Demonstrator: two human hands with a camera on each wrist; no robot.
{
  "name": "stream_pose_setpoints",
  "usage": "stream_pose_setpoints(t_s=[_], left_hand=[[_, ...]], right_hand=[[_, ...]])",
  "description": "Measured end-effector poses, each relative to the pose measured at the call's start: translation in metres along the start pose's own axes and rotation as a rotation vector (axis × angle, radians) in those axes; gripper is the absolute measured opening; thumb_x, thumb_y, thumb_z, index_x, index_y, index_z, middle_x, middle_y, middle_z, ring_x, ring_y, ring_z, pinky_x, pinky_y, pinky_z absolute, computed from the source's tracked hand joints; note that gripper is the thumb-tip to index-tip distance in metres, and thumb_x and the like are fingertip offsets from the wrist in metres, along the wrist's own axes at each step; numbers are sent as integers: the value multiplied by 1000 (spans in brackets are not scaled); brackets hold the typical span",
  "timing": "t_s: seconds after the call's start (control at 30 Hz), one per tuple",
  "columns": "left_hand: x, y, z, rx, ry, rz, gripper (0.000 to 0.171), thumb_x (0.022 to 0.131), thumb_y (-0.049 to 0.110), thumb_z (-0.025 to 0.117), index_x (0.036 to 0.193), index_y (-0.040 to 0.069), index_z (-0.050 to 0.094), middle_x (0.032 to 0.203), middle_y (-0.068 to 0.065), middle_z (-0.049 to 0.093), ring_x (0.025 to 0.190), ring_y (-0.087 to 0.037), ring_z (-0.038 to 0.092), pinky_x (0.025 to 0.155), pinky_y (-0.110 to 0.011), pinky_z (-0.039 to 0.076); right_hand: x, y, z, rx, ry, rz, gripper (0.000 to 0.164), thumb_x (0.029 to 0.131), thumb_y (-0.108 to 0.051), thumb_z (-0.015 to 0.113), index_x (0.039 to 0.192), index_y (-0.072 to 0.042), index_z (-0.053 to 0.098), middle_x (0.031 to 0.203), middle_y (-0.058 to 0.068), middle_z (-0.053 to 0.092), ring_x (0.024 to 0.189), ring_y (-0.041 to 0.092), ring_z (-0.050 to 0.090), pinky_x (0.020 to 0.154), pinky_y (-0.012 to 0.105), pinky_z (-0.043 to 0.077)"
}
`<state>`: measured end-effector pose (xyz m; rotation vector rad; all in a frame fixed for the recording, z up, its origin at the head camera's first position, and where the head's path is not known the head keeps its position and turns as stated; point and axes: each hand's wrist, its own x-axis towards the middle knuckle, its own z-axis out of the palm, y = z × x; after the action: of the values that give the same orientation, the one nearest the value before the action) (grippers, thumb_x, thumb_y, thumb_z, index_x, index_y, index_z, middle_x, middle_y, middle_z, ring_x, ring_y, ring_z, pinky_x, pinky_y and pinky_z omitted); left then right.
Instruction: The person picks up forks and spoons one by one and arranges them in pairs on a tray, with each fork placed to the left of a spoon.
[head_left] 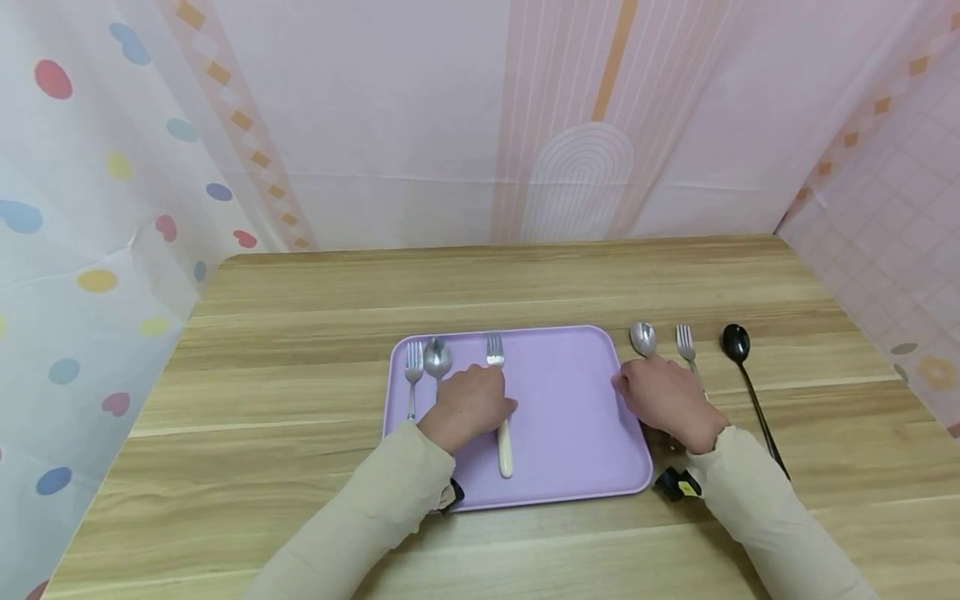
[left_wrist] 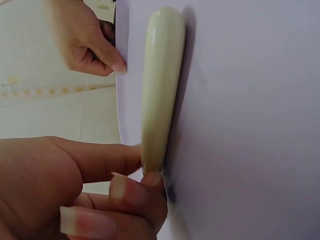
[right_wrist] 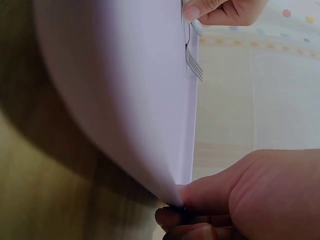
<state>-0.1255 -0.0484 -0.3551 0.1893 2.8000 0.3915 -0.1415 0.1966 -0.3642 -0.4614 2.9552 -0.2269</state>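
Observation:
A lilac tray point(head_left: 573, 408) lies on the table. My left hand point(head_left: 474, 404) pinches a fork with a cream handle point(left_wrist: 162, 85) between thumb and fingertips, over the middle-left of the tray. The fork's tines point(head_left: 494, 346) point to the far rim and its handle end to the near side. To the left on the tray are another fork point(head_left: 414, 362) and a metal spoon point(head_left: 437, 356), partly hidden behind my left hand and sleeve. My right hand point(head_left: 667, 396) grips the tray's right rim, thumb on top and curled fingers underneath in the right wrist view.
Right of the tray, a metal spoon point(head_left: 642, 338) and a fork point(head_left: 686, 340) are partly covered by my right hand. Farther right lies a long black spoon point(head_left: 737, 342). The wooden table point(head_left: 262, 358) ends at a patterned curtain point(head_left: 405, 125) behind.

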Motion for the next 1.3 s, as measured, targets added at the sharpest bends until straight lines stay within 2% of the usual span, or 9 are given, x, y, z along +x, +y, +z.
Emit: stream_pose_setpoints(t_s=[0.13, 0.17, 0.27, 0.4, 0.5, 0.67, 0.83, 1.07, 1.3], left_hand=[[-7, -2, -7, -16, 28, 21, 34, 87, 37, 59, 63, 12, 55, 58, -3, 49, 51, -17, 48, 43, -32, 39], [-10, -3, -11, -16, 37, 20, 35, 87, 39, 58, 64, 12, 55, 58, -2, 49, 51, -17, 48, 48, -34, 43], [-19, -13, -24, -64, 69, 26, 38, 89, 41, 56, 64, 13, 56, 56, -1, 51, 50, -15, 49, 50, -36, 46], [-31, -45, -43, -138, 133, 29, 41, 91, 38, 54, 59, 12, 54, 54, 0, 51, 49, -14, 48, 44, -29, 39], [-37, -74, -52, -181, 167, 13, 37, 92, 35, 52, 64, 10, 54, 56, 0, 49, 49, -14, 46, 43, -27, 35], [-42, -115, -53, -268, 126, -33, 33, 93, 31, 50, 71, 7, 54, 53, -1, 49, 48, -15, 46, 45, -27, 37], [-37, -138, -49, -302, 59, -27, 34, 94, 28, 50, 70, 5, 52, 49, -1, 48, 46, -15, 45, 48, -28, 38], [-32, -145, -44, -360, -41, -48, 31, 93, 26, 53, 72, 3, 53, 51, -2, 52, 46, -16, 52, 48, -29, 43], [-31, -143, -37, -407, -90, -13, 29, 94, 21, 49, 73, 3, 54, 54, -4, 52, 44, -16, 52, 47, -29, 45]], right_hand=[[-1, 0, -1, 10, -10, -2, 31, 92, -23, 50, 63, -13, 53, 56, 2, 46, 50, 16, 45, 42, 30, 36], [-2, 1, -1, 13, -13, -2, 32, 93, -24, 50, 62, -14, 52, 56, 1, 46, 50, 15, 45, 42, 30, 36], [-3, 2, -3, 9, -1, -20, 35, 92, -27, 52, 60, -14, 48, 54, 1, 44, 49, 15, 44, 42, 30, 35], [-3, 6, -11, 20, 22, -31, 35, 92, -28, 52, 60, -15, 47, 53, 0, 45, 49, 15, 43, 42, 30, 36], [-5, 12, -22, 33, 16, -10, 34, 93, -29, 51, 62, -15, 48, 54, 0, 46, 50, 16, 44, 43, 31, 36], [-11, 28, -38, 50, 2, 21, 34, 94, -29, 49, 63, -15, 46, 55, 0, 40, 51, 16, 40, 44, 30, 33], [-20, 44, -48, 85, -13, 46, 38, 94, -29, 49, 60, -14, 39, 54, -2, 32, 48, 13, 34, 44, 28, 29], [-26, 56, -46, 95, -122, 58, 35, 94, -30, 49, 64, -12, 47, 57, -1, 40, 51, 14, 39, 45, 29, 33], [-22, 58, -37, 89, -202, 54, 36, 95, -33, 46, 66, -11, 51, 59, 0, 44, 53, 14, 43, 51, 30, 37]])
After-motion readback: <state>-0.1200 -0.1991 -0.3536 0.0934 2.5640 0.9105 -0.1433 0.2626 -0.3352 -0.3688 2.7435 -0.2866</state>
